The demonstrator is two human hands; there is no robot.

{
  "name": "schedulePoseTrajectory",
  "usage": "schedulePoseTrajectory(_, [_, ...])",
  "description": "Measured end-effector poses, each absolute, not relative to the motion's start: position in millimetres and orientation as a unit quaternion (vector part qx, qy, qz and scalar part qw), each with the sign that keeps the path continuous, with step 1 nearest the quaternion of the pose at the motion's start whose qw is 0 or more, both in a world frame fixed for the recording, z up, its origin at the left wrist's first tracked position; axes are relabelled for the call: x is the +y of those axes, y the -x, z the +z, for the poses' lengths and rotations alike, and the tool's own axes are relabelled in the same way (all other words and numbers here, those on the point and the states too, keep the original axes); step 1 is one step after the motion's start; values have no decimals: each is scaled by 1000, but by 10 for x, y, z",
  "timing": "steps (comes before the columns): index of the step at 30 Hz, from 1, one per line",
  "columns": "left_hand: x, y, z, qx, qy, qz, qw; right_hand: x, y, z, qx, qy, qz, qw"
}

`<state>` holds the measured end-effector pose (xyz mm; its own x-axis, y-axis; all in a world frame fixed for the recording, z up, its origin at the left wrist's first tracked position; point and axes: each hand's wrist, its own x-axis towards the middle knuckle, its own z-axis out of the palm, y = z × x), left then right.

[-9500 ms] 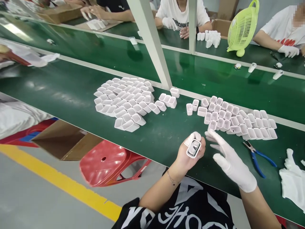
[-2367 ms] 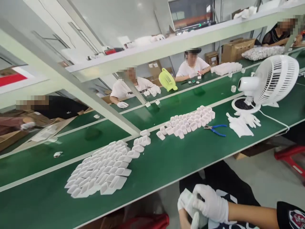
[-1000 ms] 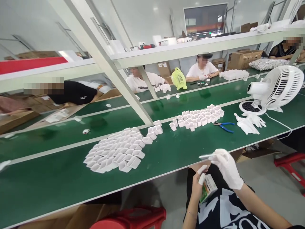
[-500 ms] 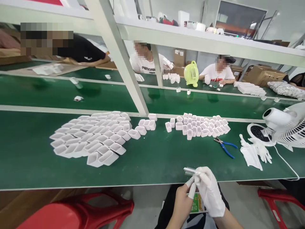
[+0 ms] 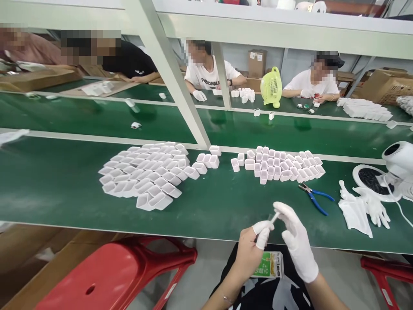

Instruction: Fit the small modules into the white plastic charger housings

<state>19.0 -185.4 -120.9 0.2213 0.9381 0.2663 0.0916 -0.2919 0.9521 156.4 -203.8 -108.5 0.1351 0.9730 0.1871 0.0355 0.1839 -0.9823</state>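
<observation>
Over the table's front edge, my left hand (image 5: 253, 249) pinches a thin white strip (image 5: 275, 218) with a clear, film-like edge. White finger cots cover its thumb and forefinger. My right hand (image 5: 296, 241), in a white glove, is open beside it, thumb apart from the fingers. Its fingertips are close to the strip's upper end; whether they touch it I cannot tell. Behind the hands stand many small white open-topped cups, in a right group (image 5: 277, 165) and a larger left group (image 5: 151, 172). Blue-handled pliers (image 5: 314, 198) lie right of my right hand.
White gloves (image 5: 358, 211) lie by a white fan (image 5: 398, 159) on the right. A slanted post (image 5: 176, 77) rises from the table's back edge. Co-workers sit across the green belt (image 5: 245, 135). A red stool (image 5: 97, 275) stands below left; a green packet (image 5: 267, 265) is near my lap.
My right hand has let go of the strip and opened, moving slightly right. My left hand now holds the strip alone, turned more upright. The camera view has shifted.
</observation>
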Motion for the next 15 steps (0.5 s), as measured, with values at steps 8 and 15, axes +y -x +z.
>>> schedulePoseTrajectory(8, [-1897, -212, -1212, 415, -673, 412, 453, -1900, -1480, -1057, -482, 443, 470, 592])
schedulePoseTrajectory(15, [-1975, -248, -1194, 408, -679, 385, 474, -2035, -1530, -1198, -468, 455, 524, 547])
